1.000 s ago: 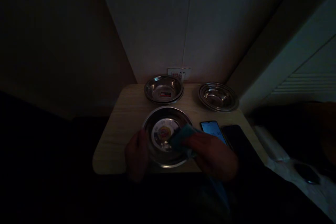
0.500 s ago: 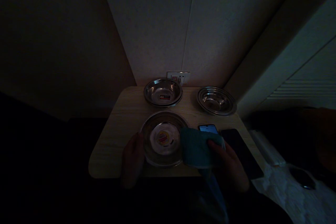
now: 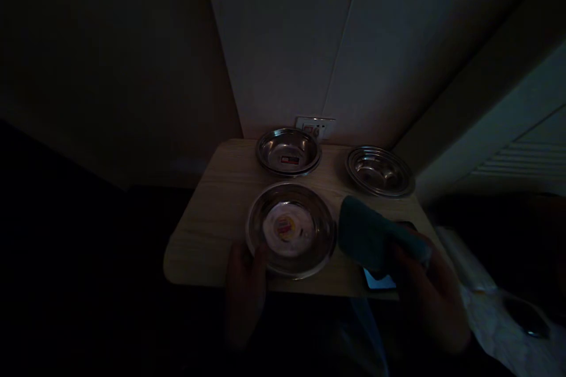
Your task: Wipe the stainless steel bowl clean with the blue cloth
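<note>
A shiny round metal basin with a yellow-and-red label at its centre sits near the table's front edge. At its lower left rim is my left hand, thumb over the edge and fingers outside, closed on it. My right hand grips a folded teal cloth, held up to the right of the basin and apart from it. Dim light and blur soften the fingers of both hands. Below the cloth, part of a phone with a lit screen shows.
Behind the basin stand stacked metal bowls, the top one with a dark label. Another stack of bowls is at the back right of the wooden table. A socket is on the wall. A dark object lies on pale fabric at right.
My right hand has carried the teal cloth from inside the basin out to the right, over the phones. My left hand has shifted along the rim toward the front. The view has turned slightly.
</note>
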Motion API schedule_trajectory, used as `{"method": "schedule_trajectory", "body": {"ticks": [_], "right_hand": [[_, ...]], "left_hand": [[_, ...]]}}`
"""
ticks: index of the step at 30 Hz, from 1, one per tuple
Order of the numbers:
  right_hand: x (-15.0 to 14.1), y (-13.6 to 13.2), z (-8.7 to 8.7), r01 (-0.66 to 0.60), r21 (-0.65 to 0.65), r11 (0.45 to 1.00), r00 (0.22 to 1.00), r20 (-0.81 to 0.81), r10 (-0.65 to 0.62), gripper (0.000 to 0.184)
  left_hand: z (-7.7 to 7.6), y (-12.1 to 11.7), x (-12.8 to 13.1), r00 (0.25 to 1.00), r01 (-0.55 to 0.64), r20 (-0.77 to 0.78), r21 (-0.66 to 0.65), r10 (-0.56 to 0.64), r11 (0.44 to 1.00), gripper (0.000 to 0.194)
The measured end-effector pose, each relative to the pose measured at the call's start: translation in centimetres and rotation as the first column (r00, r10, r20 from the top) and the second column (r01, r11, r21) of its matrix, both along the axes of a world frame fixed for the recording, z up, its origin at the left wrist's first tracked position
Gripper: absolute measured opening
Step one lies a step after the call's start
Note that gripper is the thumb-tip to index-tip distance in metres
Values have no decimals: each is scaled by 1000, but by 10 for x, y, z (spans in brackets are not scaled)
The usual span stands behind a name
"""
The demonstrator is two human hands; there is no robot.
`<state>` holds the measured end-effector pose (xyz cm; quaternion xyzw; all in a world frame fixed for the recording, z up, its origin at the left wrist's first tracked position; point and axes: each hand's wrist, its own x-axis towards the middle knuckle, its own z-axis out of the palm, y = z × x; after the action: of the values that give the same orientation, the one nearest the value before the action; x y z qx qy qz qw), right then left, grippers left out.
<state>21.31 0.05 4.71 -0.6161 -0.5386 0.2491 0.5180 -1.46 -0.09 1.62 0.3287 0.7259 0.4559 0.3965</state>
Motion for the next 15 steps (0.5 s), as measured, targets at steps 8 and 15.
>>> {"method": "schedule_trajectory", "body": {"ticks": [8,15], "right_hand": [[-9,-10,-2,-313,151,938,800,574,174,38],[-45,-11,-23,-520,84,850,598,746,292,36]], "left_hand": [[-5,-2,-1,976,63,-214,105,-39,992,33],[-6,2,3,950,44,-314,147,5,988,34]]}}
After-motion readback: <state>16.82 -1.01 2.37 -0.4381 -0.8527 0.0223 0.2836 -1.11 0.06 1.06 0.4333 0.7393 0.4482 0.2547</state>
